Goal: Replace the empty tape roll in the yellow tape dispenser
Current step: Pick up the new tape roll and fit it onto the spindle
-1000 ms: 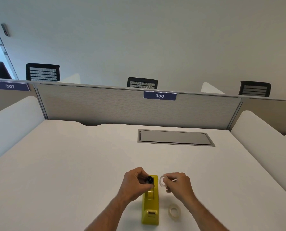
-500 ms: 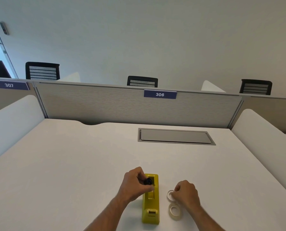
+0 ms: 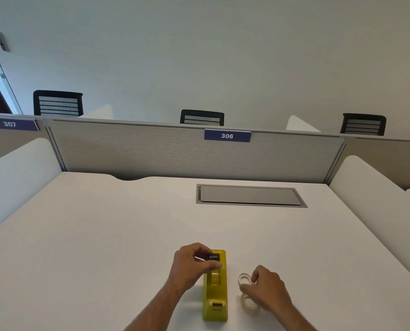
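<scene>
the yellow tape dispenser (image 3: 215,286) stands near the desk's (image 3: 103,235) near edge, its cradle empty. the left hand (image 3: 191,267) pinches the black hub (image 3: 213,256) above it. the right hand (image 3: 267,289) rests on two rolls (image 3: 245,278) just right of it (grasp unclear). judge the thicker, fuller roll by feel, lift only that one, and keep the hub steady for threading.

the right hand (image 3: 268,291) covers part of the clear tape roll (image 3: 249,304) and small empty white ring (image 3: 244,279); both forearms are cut off by the bottom edge; the left hand (image 3: 192,265) partly hides the black spindle (image 3: 213,256)
</scene>
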The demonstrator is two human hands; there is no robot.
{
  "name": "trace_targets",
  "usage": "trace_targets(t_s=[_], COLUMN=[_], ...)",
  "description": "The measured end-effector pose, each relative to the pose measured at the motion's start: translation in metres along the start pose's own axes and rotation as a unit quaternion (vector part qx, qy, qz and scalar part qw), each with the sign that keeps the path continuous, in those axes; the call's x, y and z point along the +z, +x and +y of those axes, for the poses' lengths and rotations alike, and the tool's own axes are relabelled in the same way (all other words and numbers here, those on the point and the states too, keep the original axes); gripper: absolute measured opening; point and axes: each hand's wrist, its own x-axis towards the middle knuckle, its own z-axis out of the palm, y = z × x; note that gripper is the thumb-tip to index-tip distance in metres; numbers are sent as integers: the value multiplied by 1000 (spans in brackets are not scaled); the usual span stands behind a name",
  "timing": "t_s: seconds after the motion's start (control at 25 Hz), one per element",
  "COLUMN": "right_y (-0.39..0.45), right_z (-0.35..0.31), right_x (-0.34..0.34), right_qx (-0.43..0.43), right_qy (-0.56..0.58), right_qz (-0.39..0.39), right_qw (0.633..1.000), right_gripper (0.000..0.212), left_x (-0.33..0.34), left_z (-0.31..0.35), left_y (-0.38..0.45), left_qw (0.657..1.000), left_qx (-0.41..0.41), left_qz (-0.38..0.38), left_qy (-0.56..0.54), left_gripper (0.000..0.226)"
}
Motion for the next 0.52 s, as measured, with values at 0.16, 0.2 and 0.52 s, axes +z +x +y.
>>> trace_targets(t_s=[0.16, 0.2, 0.52], right_y=[-15, -17, -15], right_z=[0, -1, -13], right_x=[10, 11, 4], right_qx=[-26, -31, -27], right_qy=[-43, -48, 204], right_qz=[-34, -37, 10], right_qw=[998, 998, 979], right_gripper=[59, 59, 40], left_x=[0, 0, 1], left_z=[2, 1, 2], left_y=[-1, -1, -2], left_qw=[999, 999, 996], left_qx=[-12, -10, -2], left_qz=[29, 29, 25], left_qy=[-23, -31, -82], left_gripper=[30, 27, 18])
